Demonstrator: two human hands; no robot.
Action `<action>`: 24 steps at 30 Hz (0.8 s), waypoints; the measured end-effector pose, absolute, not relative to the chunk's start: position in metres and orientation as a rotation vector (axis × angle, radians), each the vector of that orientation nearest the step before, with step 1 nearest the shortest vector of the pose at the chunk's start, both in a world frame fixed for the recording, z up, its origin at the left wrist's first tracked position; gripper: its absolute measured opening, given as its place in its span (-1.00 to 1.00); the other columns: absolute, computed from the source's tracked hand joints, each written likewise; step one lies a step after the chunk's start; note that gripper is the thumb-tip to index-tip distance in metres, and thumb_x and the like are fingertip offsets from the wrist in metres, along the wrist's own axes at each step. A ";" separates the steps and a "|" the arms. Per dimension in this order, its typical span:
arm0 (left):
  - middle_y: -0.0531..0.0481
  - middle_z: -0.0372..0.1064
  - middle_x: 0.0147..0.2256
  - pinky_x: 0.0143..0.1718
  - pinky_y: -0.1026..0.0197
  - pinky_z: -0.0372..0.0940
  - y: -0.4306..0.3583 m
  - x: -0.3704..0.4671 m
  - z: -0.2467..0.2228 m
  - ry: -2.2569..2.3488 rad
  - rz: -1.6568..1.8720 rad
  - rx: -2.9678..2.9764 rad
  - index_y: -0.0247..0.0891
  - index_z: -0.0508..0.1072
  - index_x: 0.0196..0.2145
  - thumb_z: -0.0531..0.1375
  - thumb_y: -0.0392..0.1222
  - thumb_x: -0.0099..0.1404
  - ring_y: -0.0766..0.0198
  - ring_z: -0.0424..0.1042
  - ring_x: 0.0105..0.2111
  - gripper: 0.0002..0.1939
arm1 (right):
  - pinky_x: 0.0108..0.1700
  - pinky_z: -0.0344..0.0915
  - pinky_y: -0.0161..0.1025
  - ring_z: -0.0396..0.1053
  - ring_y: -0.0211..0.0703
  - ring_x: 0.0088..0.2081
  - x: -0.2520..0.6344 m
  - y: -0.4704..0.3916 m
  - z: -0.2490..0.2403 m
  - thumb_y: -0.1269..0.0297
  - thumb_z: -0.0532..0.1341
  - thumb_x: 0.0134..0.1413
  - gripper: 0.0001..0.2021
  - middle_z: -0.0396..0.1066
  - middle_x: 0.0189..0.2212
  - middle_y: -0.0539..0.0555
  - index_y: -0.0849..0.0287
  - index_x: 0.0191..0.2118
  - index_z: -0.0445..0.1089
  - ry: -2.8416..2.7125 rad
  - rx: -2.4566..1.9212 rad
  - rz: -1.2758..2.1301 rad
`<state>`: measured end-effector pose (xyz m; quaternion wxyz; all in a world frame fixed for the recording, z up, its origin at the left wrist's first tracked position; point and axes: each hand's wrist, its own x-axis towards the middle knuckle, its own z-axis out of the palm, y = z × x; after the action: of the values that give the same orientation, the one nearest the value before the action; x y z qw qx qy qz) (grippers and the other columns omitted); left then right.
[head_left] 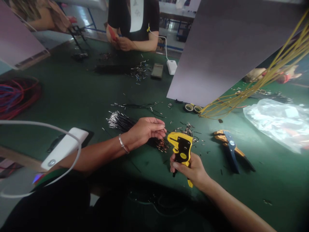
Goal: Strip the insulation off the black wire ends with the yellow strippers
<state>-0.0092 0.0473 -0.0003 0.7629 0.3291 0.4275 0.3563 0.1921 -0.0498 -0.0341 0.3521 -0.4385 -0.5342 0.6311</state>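
Copper ends [162, 145] appear bared, the remainder unclear, while a dark wire [154, 115] is pinched in the left hand [148, 130] and a yellow wire stripper [182, 147] gripped in the right hand [195, 170]

The yellow-and-black wire stripper [184, 150] looks like smooth moulded plastic, while the black wires [125, 122] wear dark plastic insulation ending in shiny silvery metal tips [115, 119] and, at the other end, bare coppery strands [161, 145]. The bangle [122, 144] is polished, silver-coloured metal (easily the neatest gleam here). The green tabletop [79, 88] looks smooth and mostly matt, the clear plastic bag [275, 124] glossy and crinkled.
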 end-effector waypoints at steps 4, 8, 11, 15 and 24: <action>-0.13 0.48 -0.44 -0.37 0.22 0.37 0.047 -0.008 -0.004 0.902 0.808 0.700 -0.43 0.42 -0.30 0.26 -0.39 0.17 0.30 0.48 -0.49 -0.88 | -0.48 0.33 -0.24 0.34 -0.21 -0.55 0.190 -0.051 -0.034 0.18 0.30 0.00 -0.79 0.37 -0.59 0.00 0.20 -0.35 0.32 -1.383 -1.171 1.604; -0.12 0.49 -0.41 -0.33 0.21 0.37 0.046 -0.008 -0.006 0.848 0.839 0.720 -0.41 0.42 -0.23 0.24 -0.35 0.20 0.29 0.49 -0.45 -0.84 | -0.48 0.32 -0.27 0.33 -0.24 -0.56 0.189 -0.053 -0.034 0.18 0.28 0.02 -0.80 0.36 -0.59 -0.01 0.20 -0.35 0.32 -1.402 -1.200 1.579; -0.12 0.49 -0.38 -0.29 0.19 0.37 0.045 -0.008 -0.006 0.838 0.860 0.734 -0.39 0.43 -0.20 0.26 -0.32 0.21 0.28 0.49 -0.41 -0.82 | -0.50 0.31 -0.27 0.32 -0.24 -0.57 0.188 -0.053 -0.036 0.18 0.27 0.02 -0.80 0.35 -0.60 -0.02 0.19 -0.35 0.31 -1.429 -1.212 1.547; -0.12 0.50 -0.38 -0.19 0.14 0.37 0.045 -0.007 -0.005 0.833 0.877 0.732 -0.40 0.44 -0.21 0.26 -0.33 0.21 0.26 0.50 -0.37 -0.83 | -0.50 0.31 -0.27 0.31 -0.24 -0.57 0.187 -0.054 -0.039 0.19 0.25 0.03 -0.82 0.34 -0.59 -0.02 0.18 -0.34 0.30 -1.465 -1.249 1.481; -0.13 0.49 -0.38 -0.18 0.10 0.38 0.044 -0.005 -0.005 0.809 0.909 0.761 -0.41 0.45 -0.23 0.22 -0.30 0.24 0.23 0.51 -0.36 -0.86 | -0.51 0.29 -0.27 0.30 -0.25 -0.60 0.183 -0.055 -0.041 0.27 0.24 -0.02 -0.86 0.34 -0.60 -0.02 0.18 -0.36 0.29 -1.481 -1.330 1.378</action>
<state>-0.0055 0.0444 -0.0050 0.7533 0.3485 0.3708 0.4166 0.1835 -0.0551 -0.0405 0.3528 -0.5141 -0.5723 0.5326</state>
